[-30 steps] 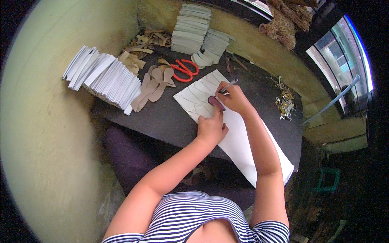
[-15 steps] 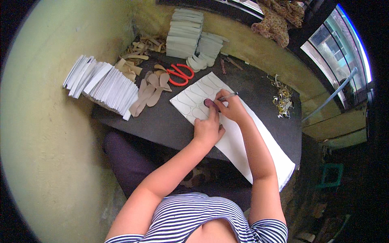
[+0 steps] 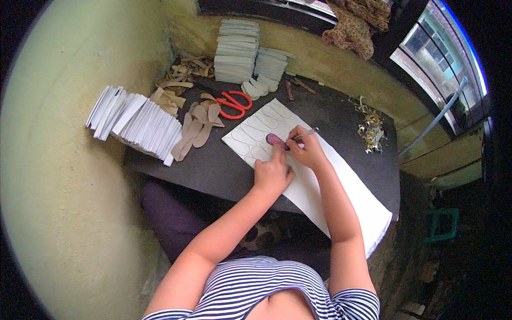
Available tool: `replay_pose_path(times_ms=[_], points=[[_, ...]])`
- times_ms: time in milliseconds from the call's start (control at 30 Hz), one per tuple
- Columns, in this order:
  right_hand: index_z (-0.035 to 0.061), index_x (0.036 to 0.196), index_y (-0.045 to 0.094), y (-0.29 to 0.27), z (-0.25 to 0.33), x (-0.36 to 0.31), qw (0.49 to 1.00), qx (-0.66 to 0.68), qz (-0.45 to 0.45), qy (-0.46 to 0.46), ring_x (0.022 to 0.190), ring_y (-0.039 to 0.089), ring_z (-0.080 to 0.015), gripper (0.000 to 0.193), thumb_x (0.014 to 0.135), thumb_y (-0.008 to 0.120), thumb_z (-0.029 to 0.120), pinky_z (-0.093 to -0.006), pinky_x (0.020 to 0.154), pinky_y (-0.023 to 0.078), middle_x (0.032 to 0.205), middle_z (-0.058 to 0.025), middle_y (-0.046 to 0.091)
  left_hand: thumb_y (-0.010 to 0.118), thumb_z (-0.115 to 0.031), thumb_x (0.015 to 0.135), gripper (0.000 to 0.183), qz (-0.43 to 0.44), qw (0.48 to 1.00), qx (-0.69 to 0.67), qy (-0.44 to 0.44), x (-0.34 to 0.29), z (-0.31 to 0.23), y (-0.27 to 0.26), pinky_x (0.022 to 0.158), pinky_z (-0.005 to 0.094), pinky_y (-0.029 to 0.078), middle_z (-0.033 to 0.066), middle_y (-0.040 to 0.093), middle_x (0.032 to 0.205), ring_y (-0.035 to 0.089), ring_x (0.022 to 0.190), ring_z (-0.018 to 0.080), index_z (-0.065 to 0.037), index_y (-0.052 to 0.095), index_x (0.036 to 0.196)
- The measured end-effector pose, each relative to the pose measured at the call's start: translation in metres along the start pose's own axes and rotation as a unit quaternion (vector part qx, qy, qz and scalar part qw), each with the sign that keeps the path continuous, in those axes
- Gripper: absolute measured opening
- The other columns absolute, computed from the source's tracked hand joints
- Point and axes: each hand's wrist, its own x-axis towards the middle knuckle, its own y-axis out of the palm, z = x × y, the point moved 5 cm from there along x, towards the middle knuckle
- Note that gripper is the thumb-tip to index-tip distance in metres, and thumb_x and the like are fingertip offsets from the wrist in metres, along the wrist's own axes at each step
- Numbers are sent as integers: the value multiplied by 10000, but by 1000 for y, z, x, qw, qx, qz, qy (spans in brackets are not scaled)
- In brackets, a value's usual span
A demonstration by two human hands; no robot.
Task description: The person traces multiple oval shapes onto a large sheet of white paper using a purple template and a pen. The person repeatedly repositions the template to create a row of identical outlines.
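1. l hand [image 3: 272, 177]: fingers apart, index tip pressing purple template [image 3: 274, 140].
2. r hand [image 3: 306, 152]: fingers clamped on pen [image 3: 310, 132], right next to template's r edge; exact tip contact too small to tell.
3. template lies flat on white sheet [image 3: 305, 193], nr drawn oblong outlines at sheet's far end.
4. sheet runs diag. across dark table [image 3: 377, 173], near end under r forearm.
5. red-handled scissors [image 3: 234, 105] just l of sheet's far end; tan cutouts [image 3: 201, 132] beside them.
6. stacked white pcs [image 3: 146, 127] at table's l side.
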Motion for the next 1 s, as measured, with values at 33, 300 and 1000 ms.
replay_pose_path(times_ms=[33,300,1000], points=[[5,890,557,-2,-3,-6,1000,-11,-1,10,737,606,-159,93,851,640,22,-302,677,511,800,-81,620,661,-395,757,697,-14,1000,-2,5,0,-1,-1,628,468,477,173,431,1415,660,642,307,22,513,1295],[4,911,553,3,0,-5,1000,22,-22,3,772,610,-142,93,860,628,23,-287,661,519,843,-75,619,665,-416,761,717,15,1000,10,0,0,-1,0,659,482,480,159,431,1417,669,692,301,9,494,1313],[18,883,536,1,-16,-27,991,60,-110,-50,577,483,-107,103,831,625,15,-280,518,387,682,-46,554,619,-485,795,694,47,999,12,21,3,6,-15,663,474,507,135,488,1358,659,855,307,6,519,1276]])
